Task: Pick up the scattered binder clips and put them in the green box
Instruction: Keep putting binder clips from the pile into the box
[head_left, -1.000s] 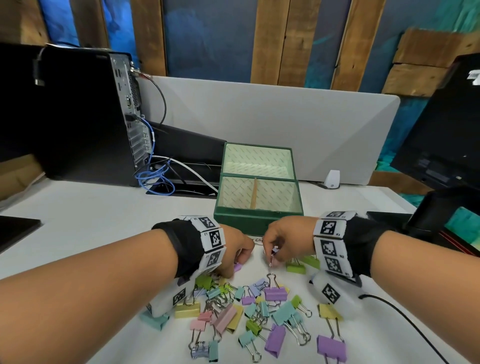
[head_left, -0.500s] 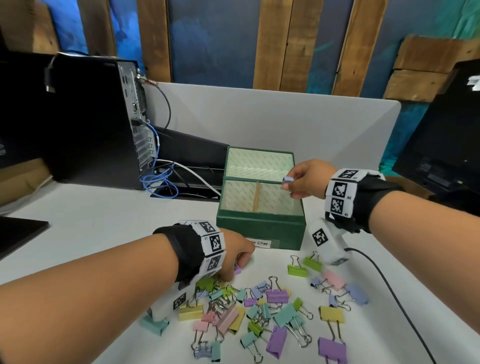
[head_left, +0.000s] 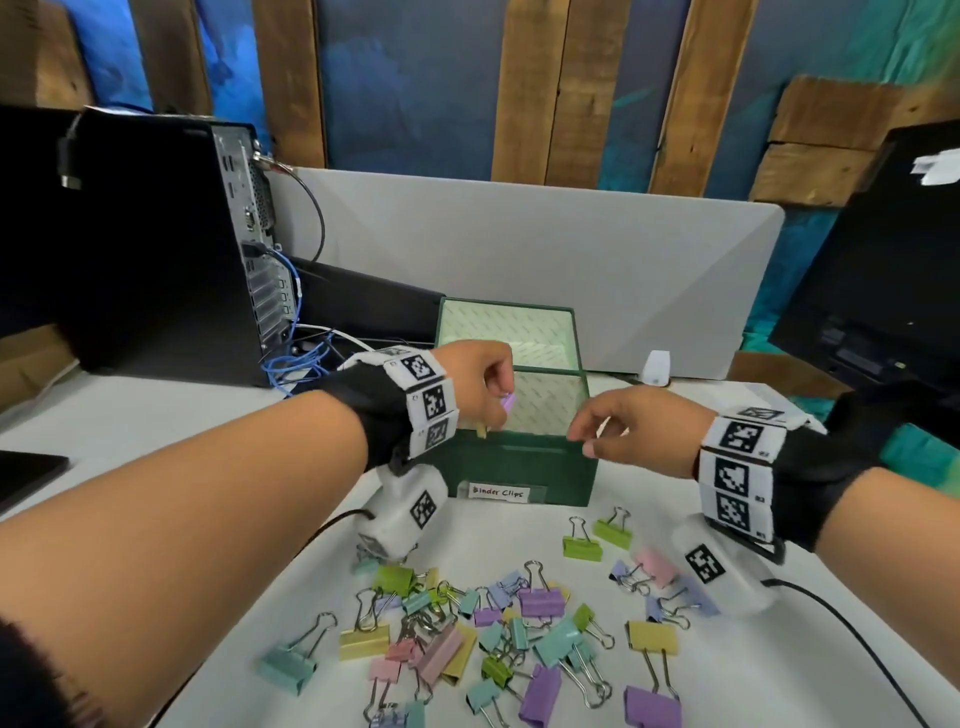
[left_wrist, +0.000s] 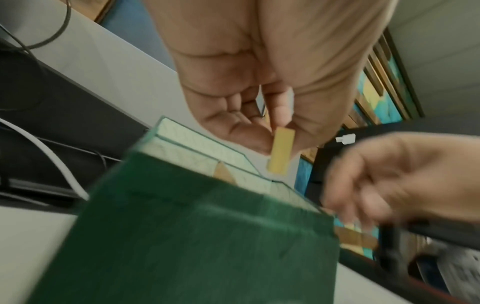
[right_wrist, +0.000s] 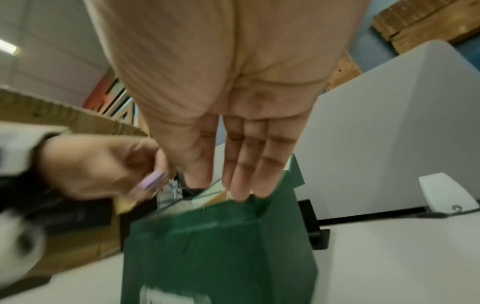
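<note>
The green box (head_left: 519, 470), labelled "Binder Clips", stands open mid-table with pale-lined compartments. My left hand (head_left: 493, 397) hovers over its front left corner and pinches a purple binder clip (head_left: 507, 403) and a yellow binder clip (head_left: 483, 431). In the left wrist view the yellow clip (left_wrist: 281, 152) hangs from the fingertips above the box (left_wrist: 207, 236). My right hand (head_left: 587, 436) is at the box's front right rim, fingers (right_wrist: 246, 164) straight and holding nothing. Several pastel clips (head_left: 540, 603) lie scattered on the white table in front of the box.
A black computer tower (head_left: 156, 244) with blue cables (head_left: 296, 358) stands at the back left. A grey divider panel (head_left: 571, 249) runs behind the box. A black monitor (head_left: 883, 270) is at the right. A black cable (head_left: 857, 639) trails across the table at the right.
My left hand has lifted from the pile with two clips and moved up over the box. My right hand, which held a clip over the box, has drawn back to the front rim without it.
</note>
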